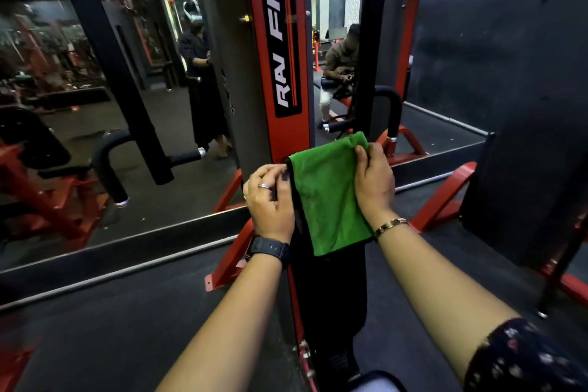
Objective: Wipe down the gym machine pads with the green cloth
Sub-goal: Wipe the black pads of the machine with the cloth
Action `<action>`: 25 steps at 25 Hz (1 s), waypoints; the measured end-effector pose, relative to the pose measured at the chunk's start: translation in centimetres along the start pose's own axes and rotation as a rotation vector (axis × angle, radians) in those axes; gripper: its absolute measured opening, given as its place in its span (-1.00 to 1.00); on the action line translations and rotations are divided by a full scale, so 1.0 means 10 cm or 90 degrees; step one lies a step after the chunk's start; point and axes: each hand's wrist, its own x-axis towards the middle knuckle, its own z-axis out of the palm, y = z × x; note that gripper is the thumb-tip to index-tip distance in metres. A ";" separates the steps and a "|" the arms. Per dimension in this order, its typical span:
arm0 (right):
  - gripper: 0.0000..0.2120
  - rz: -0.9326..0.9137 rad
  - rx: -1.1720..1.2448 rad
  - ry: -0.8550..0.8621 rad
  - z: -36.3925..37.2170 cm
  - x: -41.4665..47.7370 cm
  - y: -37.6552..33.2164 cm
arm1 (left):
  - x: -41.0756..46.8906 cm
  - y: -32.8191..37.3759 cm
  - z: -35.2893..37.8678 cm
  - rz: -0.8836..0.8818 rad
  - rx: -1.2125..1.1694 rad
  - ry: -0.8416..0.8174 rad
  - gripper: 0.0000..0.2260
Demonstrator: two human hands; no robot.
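Note:
The green cloth hangs over the top of a narrow black upright pad on the red machine in front of me. My left hand pinches the cloth's upper left corner at the pad's edge. My right hand grips the cloth's upper right corner with curled fingers. The cloth's lower edge drapes down the pad face between my wrists.
The machine's red column rises right behind the pad, with red base legs to either side. A mirror wall reflects black handles and two persons. A large dark pad stands at the right. Grey floor lies below.

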 end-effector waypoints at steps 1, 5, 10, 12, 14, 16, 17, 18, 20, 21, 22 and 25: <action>-0.69 0.032 -0.016 0.004 0.02 0.03 -0.01 | 0.00 -0.06 0.01 -0.011 -0.026 -0.020 -0.70; -0.62 0.027 -0.026 0.072 0.08 -0.08 -0.12 | -0.14 -0.30 0.18 -0.163 -0.163 -0.103 -0.70; -0.23 -0.201 -0.224 -0.132 0.24 -0.68 -0.21 | -0.18 -0.41 0.25 -0.172 -0.248 -0.089 -0.57; -0.37 -0.234 -0.241 -0.121 0.26 -0.51 -0.20 | -0.21 -0.40 0.25 -0.143 -0.245 -0.102 -0.67; -0.50 -0.092 -0.171 -0.098 0.22 -0.19 -0.32 | -0.19 -0.38 0.24 -0.121 -0.243 -0.118 -0.70; -0.48 0.081 -0.143 -0.107 0.25 0.00 -0.49 | -0.18 -0.38 0.25 -0.116 -0.253 -0.112 -0.70; -0.42 0.083 -0.189 -0.119 0.27 -0.05 -0.59 | -0.18 -0.39 0.24 -0.130 -0.270 -0.114 -0.70; -0.34 0.013 -0.239 -0.127 0.30 -0.17 -0.66 | -0.20 -0.43 0.26 -0.167 -0.288 -0.123 -0.68; -0.27 -0.205 -0.302 -0.170 0.33 -0.53 -0.71 | -0.24 -0.46 0.27 -0.285 -0.293 -0.167 -0.58; -0.31 -0.277 -0.317 -0.182 0.31 -0.58 -0.63 | -0.24 -0.47 0.26 -0.315 -0.278 -0.179 -0.55; -0.37 -0.305 -0.313 -0.173 0.27 -0.48 -0.54 | -0.24 -0.47 0.24 -0.290 -0.274 -0.162 -0.55; -0.50 -0.001 -0.162 -0.165 0.16 0.16 -0.29 | -0.20 -0.39 0.22 -0.170 -0.275 -0.143 -0.65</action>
